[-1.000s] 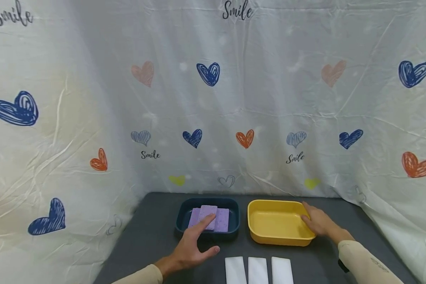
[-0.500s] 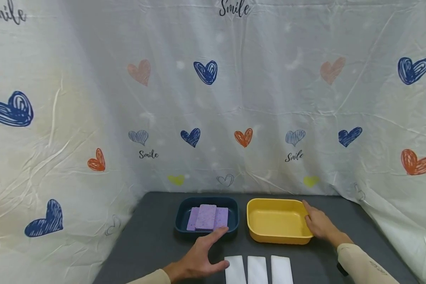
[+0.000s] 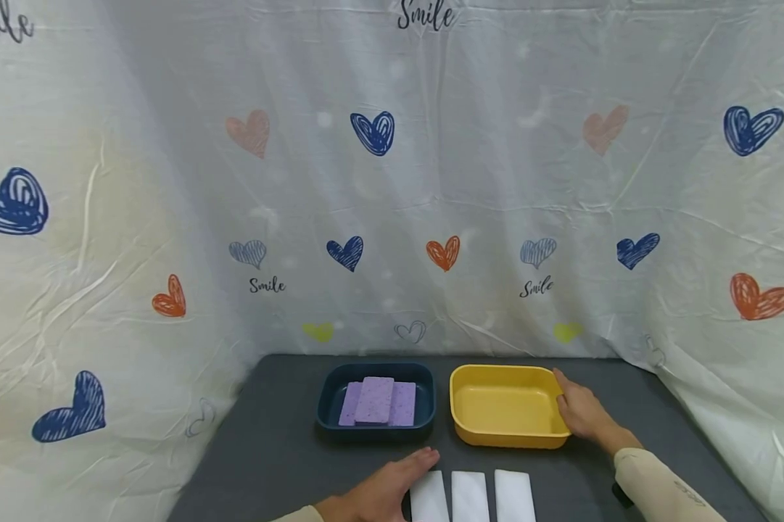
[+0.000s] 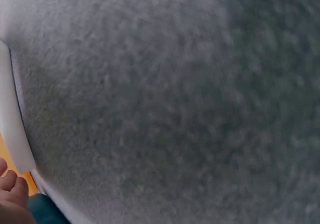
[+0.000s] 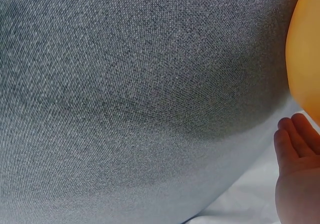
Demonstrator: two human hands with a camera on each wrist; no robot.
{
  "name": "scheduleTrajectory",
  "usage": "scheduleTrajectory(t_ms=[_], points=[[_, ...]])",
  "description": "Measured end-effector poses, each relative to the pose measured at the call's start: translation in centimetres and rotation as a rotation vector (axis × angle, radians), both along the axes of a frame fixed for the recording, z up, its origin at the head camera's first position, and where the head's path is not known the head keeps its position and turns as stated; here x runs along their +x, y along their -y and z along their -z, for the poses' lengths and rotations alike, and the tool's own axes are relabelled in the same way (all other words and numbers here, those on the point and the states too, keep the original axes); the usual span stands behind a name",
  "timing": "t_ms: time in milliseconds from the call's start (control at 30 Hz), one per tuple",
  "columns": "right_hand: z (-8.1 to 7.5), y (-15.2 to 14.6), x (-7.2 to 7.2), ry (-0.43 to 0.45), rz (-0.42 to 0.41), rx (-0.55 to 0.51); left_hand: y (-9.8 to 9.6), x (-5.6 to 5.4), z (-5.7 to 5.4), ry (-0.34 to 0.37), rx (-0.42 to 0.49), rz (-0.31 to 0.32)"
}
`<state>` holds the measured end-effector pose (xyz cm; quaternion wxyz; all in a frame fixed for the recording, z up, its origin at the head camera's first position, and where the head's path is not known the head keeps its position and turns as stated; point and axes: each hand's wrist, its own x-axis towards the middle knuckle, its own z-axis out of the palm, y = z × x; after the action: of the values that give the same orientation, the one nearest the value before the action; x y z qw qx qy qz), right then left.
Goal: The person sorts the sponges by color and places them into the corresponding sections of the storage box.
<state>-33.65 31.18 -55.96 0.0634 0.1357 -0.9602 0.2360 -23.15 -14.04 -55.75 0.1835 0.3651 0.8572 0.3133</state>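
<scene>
The left hand [image 3: 380, 491], spread and apparently empty, has moved from the purple sponges [image 3: 374, 402] in the blue tray [image 3: 375, 435] to the white blocks [image 3: 470, 497], shifting work there. The right hand [image 3: 586, 413], straight-fingered, rests against the yellow tray [image 3: 505, 406].

In your head view you have soft, moderate light. Behind the yellow tray [image 3: 505, 406], the curtain [image 3: 470, 167] looks greyish; far to the left of this tray it becomes warmer and brighter, with shiny streaks along its creases. Weak, soft-edged shadows lie at the near side of the yellow tray and of the blue tray [image 3: 376, 433] to its left. The white strips [image 3: 469, 496] in front of it are so pale that you see little texture. Your left wrist view is blurred, and the table [image 4: 150, 104] is darkest far from the yellow tray. Your right wrist view is sharper: you can distinguish the weave, and a shadow beside the strongly curved tray.
</scene>
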Motion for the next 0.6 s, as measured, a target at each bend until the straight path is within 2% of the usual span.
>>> scheduleTrajectory(t_ms=[100, 367, 600], points=[[0.6, -0.3, -0.4, 0.005, -0.002, -0.013, -0.2, 0.0, 0.1, 0.012, -0.021, 0.015], [-1.3, 1.0, 0.6, 0.083, 0.037, -0.015, -0.5, 0.0, 0.4, 0.009, -0.075, 0.017], [-1.6, 1.3, 1.0, 0.090, 0.056, 0.010, -0.4, -0.1, 0.5, 0.047, -0.135, 0.011]])
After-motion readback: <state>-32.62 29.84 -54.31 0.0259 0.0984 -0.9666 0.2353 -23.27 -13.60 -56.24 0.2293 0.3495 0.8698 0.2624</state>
